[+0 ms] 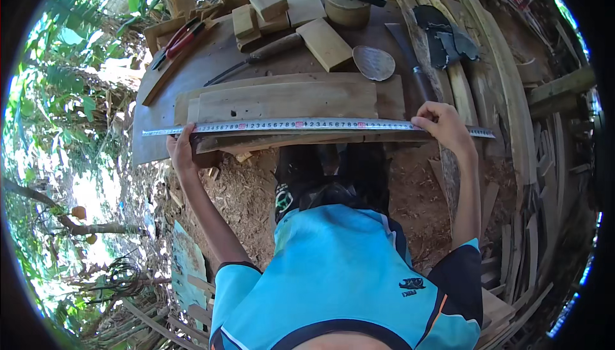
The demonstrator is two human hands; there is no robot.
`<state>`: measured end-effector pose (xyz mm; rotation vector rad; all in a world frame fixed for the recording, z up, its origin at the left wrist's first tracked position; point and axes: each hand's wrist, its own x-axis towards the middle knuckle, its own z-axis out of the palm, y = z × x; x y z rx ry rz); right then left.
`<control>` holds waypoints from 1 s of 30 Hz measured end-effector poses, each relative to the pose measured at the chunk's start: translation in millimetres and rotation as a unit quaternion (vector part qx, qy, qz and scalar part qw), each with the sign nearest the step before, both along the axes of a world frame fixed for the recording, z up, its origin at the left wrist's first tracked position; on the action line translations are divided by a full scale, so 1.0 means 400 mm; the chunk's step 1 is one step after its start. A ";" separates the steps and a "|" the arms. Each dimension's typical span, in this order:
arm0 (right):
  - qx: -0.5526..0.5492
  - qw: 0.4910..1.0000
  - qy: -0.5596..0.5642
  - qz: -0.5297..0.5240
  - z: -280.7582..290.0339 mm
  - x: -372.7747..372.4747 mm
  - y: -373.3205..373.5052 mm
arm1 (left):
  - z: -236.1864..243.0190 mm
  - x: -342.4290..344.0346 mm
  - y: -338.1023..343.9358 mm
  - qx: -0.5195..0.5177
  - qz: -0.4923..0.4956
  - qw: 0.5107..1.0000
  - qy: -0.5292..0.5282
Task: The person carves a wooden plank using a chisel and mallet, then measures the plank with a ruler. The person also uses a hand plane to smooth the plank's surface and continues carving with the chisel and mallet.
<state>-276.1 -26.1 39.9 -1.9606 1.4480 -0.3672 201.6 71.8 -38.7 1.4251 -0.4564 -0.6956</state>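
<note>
A long white measuring tape (pixel 275 125) with red marks stretches left to right along the near edge of flat wooden boards (pixel 288 101). My left hand (pixel 182 146) grips the tape near its left end, thumb on top and the other fingers at the boards' corner. Towards the other end, my right hand (pixel 447 127) pinches the tape between thumb and fingertips, its remaining fingers curled. Both tape ends stick out past my hands. The boards overlap on a table (pixel 154 103), and one has small dark holes.
Beyond the boards lie a wooden-handled tool (pixel 275 49), wooden blocks (pixel 327 44), an oval scoop-like piece (pixel 373 63) and red-handled pliers (pixel 182 40). A long knife (pixel 403 49) rests at the right, beside long planks (pixel 500 62) and dark cloth (pixel 442 36). Wood shavings (pixel 237 196) cover the ground.
</note>
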 end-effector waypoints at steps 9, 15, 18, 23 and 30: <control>-0.034 0.999 0.010 -0.009 -0.009 -0.003 0.008 | 0.002 0.017 0.001 0.019 -0.007 1.000 0.002; -0.125 0.989 -0.058 0.054 0.015 0.011 0.082 | 0.033 0.023 -0.015 0.040 -0.022 0.999 -0.024; -0.116 0.984 0.020 0.135 0.108 0.038 0.205 | 0.092 0.047 -0.029 0.044 -0.012 0.997 -0.062; -0.089 0.974 0.111 0.176 0.143 0.071 0.366 | 0.220 0.019 -0.191 0.070 -0.279 0.940 -0.186; -0.076 0.973 0.158 0.153 0.169 0.082 0.371 | 0.216 -0.217 -0.356 0.065 -0.524 0.824 -0.203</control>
